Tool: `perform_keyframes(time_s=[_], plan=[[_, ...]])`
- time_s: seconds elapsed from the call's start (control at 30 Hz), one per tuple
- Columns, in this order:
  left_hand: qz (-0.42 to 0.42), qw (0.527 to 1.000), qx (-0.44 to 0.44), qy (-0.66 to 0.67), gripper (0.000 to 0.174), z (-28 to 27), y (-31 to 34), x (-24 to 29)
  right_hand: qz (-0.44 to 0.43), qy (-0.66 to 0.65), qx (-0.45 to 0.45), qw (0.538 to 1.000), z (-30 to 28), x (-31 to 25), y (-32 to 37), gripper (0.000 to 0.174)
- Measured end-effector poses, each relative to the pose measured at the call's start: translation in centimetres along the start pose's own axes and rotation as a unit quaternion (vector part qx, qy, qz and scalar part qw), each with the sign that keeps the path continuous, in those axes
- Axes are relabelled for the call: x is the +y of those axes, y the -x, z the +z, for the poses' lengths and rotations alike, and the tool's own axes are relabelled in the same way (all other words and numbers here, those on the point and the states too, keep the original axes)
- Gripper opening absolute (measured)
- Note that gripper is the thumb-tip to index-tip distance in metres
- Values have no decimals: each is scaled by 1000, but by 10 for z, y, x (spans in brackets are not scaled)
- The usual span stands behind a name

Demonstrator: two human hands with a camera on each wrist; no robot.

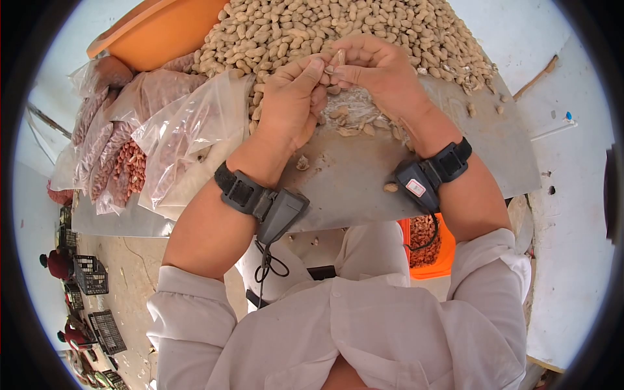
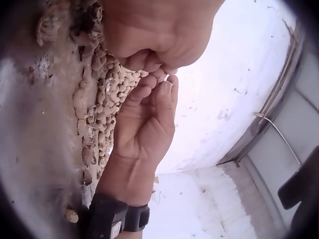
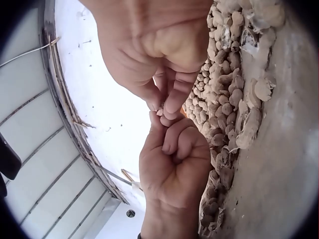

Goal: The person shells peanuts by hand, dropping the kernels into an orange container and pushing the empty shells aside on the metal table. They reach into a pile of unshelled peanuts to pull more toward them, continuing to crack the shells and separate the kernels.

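Both hands meet above the near edge of a large heap of unshelled peanuts (image 1: pixel 286 32). The right hand (image 1: pixel 380 68) pinches a pale piece of peanut shell (image 1: pixel 341 57) between thumb and fingers. Close against it, the left hand (image 1: pixel 292 97) has its thumb and fingertips together around a small peanut piece (image 1: pixel 329 69). In the right wrist view the fingertips of the left hand (image 3: pixel 174 159) and the right hand (image 3: pixel 154 55) touch around a small bit, mostly hidden. Broken shells (image 1: pixel 354 123) lie on the table below the hands.
Clear plastic bags of reddish peanuts (image 1: pixel 130 162) lie at the left of the metal table (image 1: pixel 351 188). Behind them stands an orange basin (image 1: pixel 166 32). Under the table's front edge an orange container (image 1: pixel 442 260) holds reddish kernels. Black crates (image 1: pixel 91 274) stand on the floor at left.
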State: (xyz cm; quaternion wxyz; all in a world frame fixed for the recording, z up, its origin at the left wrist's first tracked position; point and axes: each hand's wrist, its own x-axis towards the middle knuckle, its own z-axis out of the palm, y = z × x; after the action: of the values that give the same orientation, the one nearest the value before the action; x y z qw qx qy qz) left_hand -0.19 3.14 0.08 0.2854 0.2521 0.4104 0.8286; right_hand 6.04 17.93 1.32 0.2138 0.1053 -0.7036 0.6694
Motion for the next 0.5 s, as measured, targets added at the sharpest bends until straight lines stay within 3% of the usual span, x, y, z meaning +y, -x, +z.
perform_keyframes(time_s=[0.2,0.37,0.5], plan=[[-74,992,-7,102,17,-8,-3,-3,-88,138,13,986,1,-1,1,26],[-143,977,26,157,15,-12,-6,-4,-144,316,-3,938,9,-18,8,33],[-161,969,15,189,15,-11,-5,-3,-160,331,-2,930,8,-14,7,31]])
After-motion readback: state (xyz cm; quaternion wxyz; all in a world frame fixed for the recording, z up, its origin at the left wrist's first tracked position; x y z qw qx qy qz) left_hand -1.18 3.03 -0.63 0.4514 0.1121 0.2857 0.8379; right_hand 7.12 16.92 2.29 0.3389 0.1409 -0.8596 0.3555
